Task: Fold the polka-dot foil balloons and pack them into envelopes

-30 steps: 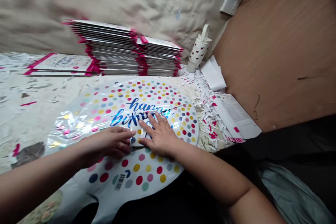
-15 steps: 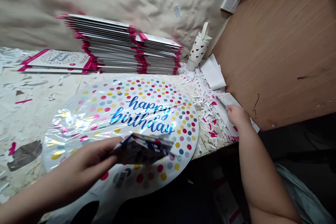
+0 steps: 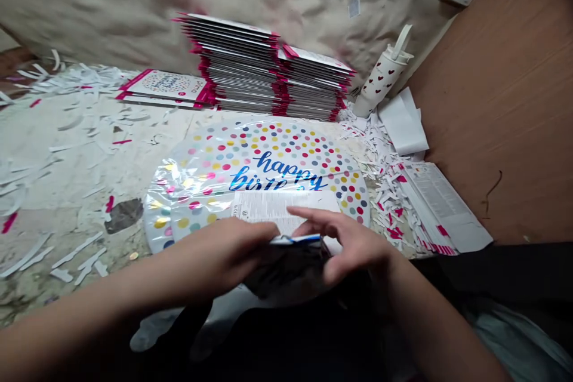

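My left hand point(image 3: 228, 248) is closed around a dark, silvery folded foil balloon point(image 3: 286, 271), low in the middle of the head view. Just behind the folded balloon is a white card packet point(image 3: 273, 206) with fine print. My right hand point(image 3: 356, 245) grips this packet at its right side, thumb in front and index finger stretched across the print. Under both hands lies a flat foil balloon point(image 3: 273, 140) with coloured dots and blue "happy birthday" lettering, its lower part covered.
Tall stacks of pink-edged packets point(image 3: 246, 65) stand against the covered wall, with flat packets point(image 3: 165, 86) to their left. A white tumbler with hearts point(image 3: 380, 83) leans near the right board. Paper shreds point(image 3: 380, 173) and more printed packets point(image 3: 443, 203) lie at right.
My left hand has lifted the folded balloon off the flat one. My right hand reached to the packets at right and came back with one to the middle. The view has turned left.
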{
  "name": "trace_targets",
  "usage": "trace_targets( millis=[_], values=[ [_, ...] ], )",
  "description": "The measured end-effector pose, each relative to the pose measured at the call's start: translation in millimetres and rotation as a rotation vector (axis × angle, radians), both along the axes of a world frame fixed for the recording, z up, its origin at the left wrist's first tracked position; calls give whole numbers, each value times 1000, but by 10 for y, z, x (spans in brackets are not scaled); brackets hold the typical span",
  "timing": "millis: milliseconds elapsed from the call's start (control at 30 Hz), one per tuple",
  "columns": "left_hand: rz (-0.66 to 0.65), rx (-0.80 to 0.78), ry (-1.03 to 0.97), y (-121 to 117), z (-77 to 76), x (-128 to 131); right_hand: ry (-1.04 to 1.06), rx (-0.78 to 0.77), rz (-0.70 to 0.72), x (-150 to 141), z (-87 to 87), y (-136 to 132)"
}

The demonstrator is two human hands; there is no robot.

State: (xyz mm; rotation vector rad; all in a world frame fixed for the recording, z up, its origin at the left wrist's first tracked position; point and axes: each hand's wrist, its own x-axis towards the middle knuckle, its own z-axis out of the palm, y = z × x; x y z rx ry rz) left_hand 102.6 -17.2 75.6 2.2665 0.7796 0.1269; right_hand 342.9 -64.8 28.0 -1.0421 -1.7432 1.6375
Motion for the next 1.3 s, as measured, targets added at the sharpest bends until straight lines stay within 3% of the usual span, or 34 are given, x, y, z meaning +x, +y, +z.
trace_targets(
  millis=[100,167,300,400,533,600,733,833,1000,1167,1300],
  values=[
    [98,-80,-129,231,-198,66,-44,-72,-175,89,-20,58],
    [165,1,-179,290,-421,17,10,-178,-366,176,-157,91],
    [-68,332,105,131,-811,-246,-130,-260,-683,542,-440,110],
    [-120,448,255,-63,-780,-295,-133,-238,-830,807,-512,63],
    [-203,436,406,-27,-503,182,2,-200,-942,906,-503,-6],
    [-278,484,273,95,-477,531,-47,-170,-959,881,-499,-37],
    [-442,562,60,293,-681,949,-155,-120,-972,811,-490,-130],
    [-443,560,-4,348,-783,965,-167,-133,-947,744,-426,-211],
    [-425,577,-81,371,-706,899,-127,-178,-758,682,-279,-240],
    [-498,664,-125,313,-671,906,52,-481,-565,663,-348,-97],
    [-527,649,-120,274,-684,909,190,-661,-589,551,-373,39]
  ],
)
